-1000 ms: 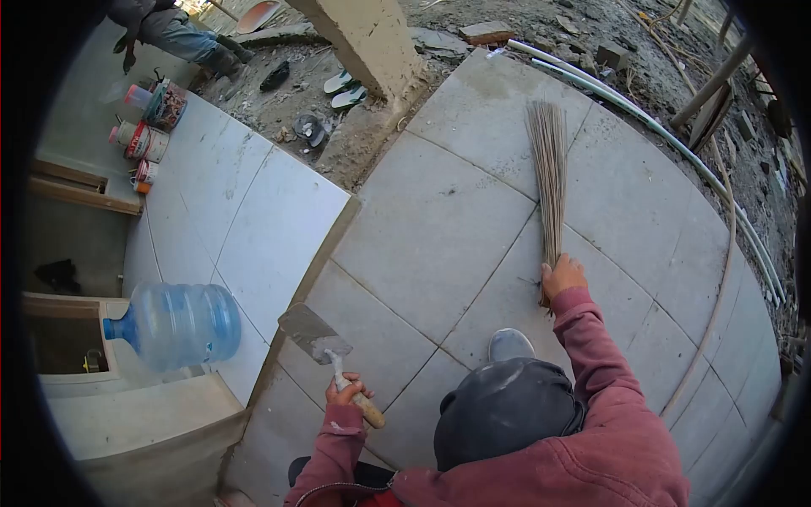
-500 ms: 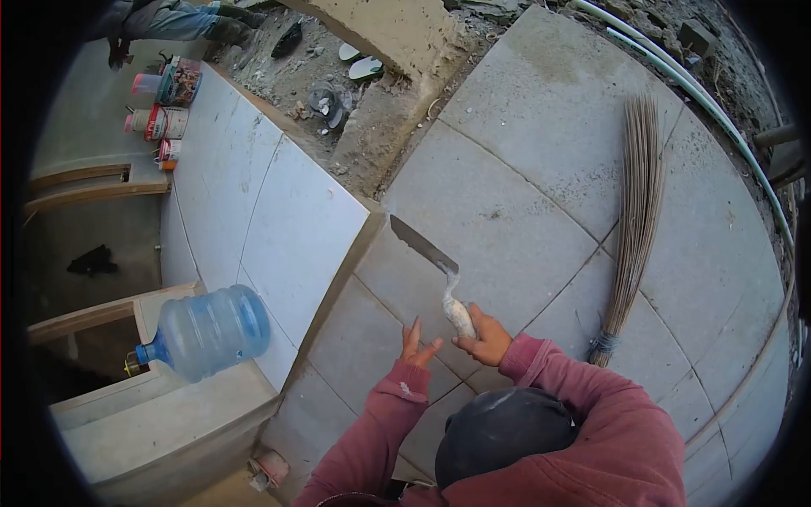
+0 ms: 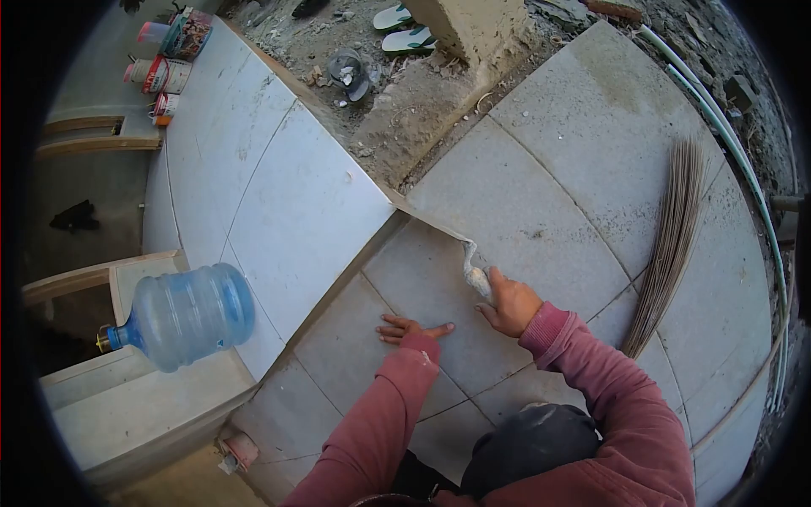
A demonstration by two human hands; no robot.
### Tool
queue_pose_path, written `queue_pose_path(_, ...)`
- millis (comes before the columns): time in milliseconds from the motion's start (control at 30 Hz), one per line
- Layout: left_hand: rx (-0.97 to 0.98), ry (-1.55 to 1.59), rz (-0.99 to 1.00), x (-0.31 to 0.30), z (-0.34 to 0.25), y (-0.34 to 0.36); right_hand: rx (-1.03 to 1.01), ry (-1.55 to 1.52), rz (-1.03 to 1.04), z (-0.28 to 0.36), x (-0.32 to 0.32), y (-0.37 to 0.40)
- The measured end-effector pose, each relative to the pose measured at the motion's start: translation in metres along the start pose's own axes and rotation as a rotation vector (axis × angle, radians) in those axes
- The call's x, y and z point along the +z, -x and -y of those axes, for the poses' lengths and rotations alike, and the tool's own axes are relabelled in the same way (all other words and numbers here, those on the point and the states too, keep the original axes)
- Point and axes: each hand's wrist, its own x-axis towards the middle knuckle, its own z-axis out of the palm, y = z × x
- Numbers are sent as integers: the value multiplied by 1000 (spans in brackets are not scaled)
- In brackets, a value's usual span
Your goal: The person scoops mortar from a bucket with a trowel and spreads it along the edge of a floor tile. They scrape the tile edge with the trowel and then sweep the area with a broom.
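My right hand (image 3: 511,306) is wrapped round the mortar-crusted handle of a trowel (image 3: 470,258). The blade shows nearly edge-on, reaching up and left to the corner of the white tiled ledge (image 3: 304,198). Lower and to the left, my left hand (image 3: 410,328) rests with fingers spread on the grey floor tiles (image 3: 422,266), holding nothing. Both arms wear dull red sleeves.
A stick broom (image 3: 672,245) lies on the tiles at right. On the left is a blue water jug (image 3: 190,317) on its side, with paint cans (image 3: 165,76) beyond the ledge. Sandals (image 3: 408,40) lie on rubble near a broken concrete block (image 3: 473,29). Pale hoses (image 3: 726,135) curve along the right.
My left hand has come down from the air onto the tiles, fingers spread. The trowel has turned from showing its blade face to nearly edge-on at the ledge corner. The view has shifted.
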Motion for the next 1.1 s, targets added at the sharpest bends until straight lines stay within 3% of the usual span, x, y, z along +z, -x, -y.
queue_pose_path(300, 8, -11, -4, 0, 4, -2, -3, 165, 127, 15, -24, -19)
queue_pose_path(367, 37, 24, 0, 2, 4, 0, -135, 127, 81, 13, -25, -39)
queue_pose_path(567, 42, -27, 38, 0, 8, -1, -4, 208, 147, 36, -38, -15)
queue_pose_path(1100, 47, -2, 30, -2, 3, 2, 33, 167, 344, 58, -66, -26)
